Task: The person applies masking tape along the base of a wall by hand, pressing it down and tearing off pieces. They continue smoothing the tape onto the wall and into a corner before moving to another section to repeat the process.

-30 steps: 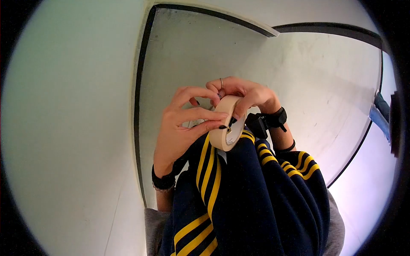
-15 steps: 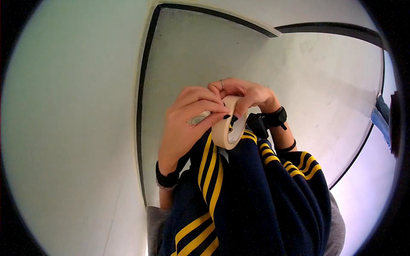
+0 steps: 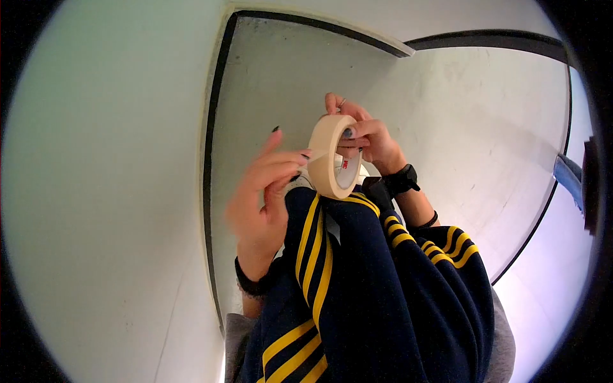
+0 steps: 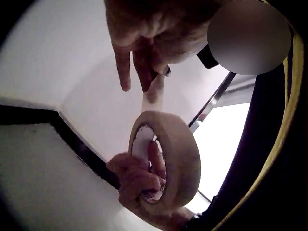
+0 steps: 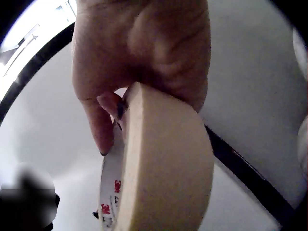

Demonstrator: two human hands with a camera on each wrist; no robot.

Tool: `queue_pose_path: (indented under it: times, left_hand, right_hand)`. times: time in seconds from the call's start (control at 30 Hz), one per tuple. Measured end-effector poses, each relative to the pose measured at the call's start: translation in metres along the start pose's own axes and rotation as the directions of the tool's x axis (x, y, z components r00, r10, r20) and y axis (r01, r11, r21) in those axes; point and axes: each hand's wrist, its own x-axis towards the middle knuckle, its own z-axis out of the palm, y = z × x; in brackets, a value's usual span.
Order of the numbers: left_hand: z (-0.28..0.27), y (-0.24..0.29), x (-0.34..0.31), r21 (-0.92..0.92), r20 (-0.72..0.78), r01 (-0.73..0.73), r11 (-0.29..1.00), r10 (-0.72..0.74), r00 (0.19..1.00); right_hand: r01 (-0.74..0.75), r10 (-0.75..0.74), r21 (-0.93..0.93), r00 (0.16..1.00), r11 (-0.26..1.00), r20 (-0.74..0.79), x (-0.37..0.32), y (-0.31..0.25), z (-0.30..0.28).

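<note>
A roll of beige masking tape, with red 3M lettering inside its white core, is in my right hand in the head view. The fingers of that hand reach through the core and grip the roll's side. My left hand, slightly blurred, is just left of the roll. In the left wrist view its thumb and fingers pinch the free end of a short tape strip, which rises off the roll. The right wrist view shows the roll close up beneath the palm.
Below the hands lie the person's dark trousers with yellow stripes. A pale floor edged by a black border strip spreads beyond. Part of someone's blue-clad leg shows at the far right.
My left hand, earlier picking at the roll's surface, has drawn left and now pulls a strip away from it. The right hand has raised and turned the roll a little.
</note>
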Motion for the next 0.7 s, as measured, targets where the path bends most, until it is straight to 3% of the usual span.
queue_pose_path:
  times: [0.07,0.13,0.2,0.27,0.3,0.33,0.4,0.43,0.5,0.53,0.6,0.7]
  left_hand:
    - [-0.009,0.006,0.004,0.064,-0.014,0.002,0.998,-0.002,1.000]
    - [-0.011,0.010,0.007,0.133,-0.028,0.002,0.991,0.002,1.000]
    - [-0.015,0.011,0.009,0.211,-0.044,0.174,0.962,-0.168,0.985]
    - [-0.021,0.015,0.010,0.217,-0.041,0.248,0.944,-0.245,0.969]
    - [-0.021,0.016,0.012,0.214,-0.035,0.318,0.924,-0.318,0.947]
    - [-0.020,0.017,0.015,0.214,-0.035,0.315,0.924,-0.315,0.948]
    - [-0.017,0.019,0.019,0.444,0.012,0.234,0.865,-0.267,0.964]
    - [-0.015,0.019,0.021,0.445,0.015,0.230,0.866,-0.264,0.964]
    - [-0.013,0.019,0.023,0.544,-0.029,0.184,0.819,-0.201,0.979]
    - [-0.013,0.018,0.023,0.545,-0.025,0.182,0.819,-0.201,0.979]
    - [-0.016,0.012,0.020,0.482,-0.167,0.251,0.839,-0.193,0.967]
    - [-0.026,0.021,0.023,0.473,-0.197,0.307,0.826,-0.240,0.950]
  right_hand:
    - [0.054,-0.043,0.189,0.997,0.980,-0.065,0.000,0.005,-0.005]
    - [0.054,-0.036,0.139,0.991,0.989,-0.126,-0.003,0.002,-0.008]
    - [0.041,-0.023,0.097,0.984,0.994,-0.178,0.002,0.002,-0.010]
    - [-0.039,-0.096,-0.288,0.894,0.957,-0.438,0.004,0.006,-0.007]
    - [-0.093,-0.144,-0.461,0.880,0.883,-0.453,0.003,0.008,-0.016]
    - [-0.090,-0.146,-0.462,0.880,0.882,-0.451,0.006,0.006,-0.011]
    - [-0.018,-0.397,-0.863,0.883,0.504,-0.249,0.012,0.005,0.002]
    - [-0.014,-0.401,-0.864,0.882,0.504,-0.248,0.015,0.003,0.007]
    - [0.093,-0.332,-0.925,0.943,0.370,-0.038,0.022,0.001,0.018]
    - [0.094,-0.335,-0.924,0.941,0.371,-0.039,0.027,0.005,0.024]
    - [0.144,-0.252,-0.920,0.966,0.364,0.051,0.036,0.014,0.034]
    - [0.085,-0.169,-0.896,0.986,0.435,0.012,0.044,0.016,0.042]
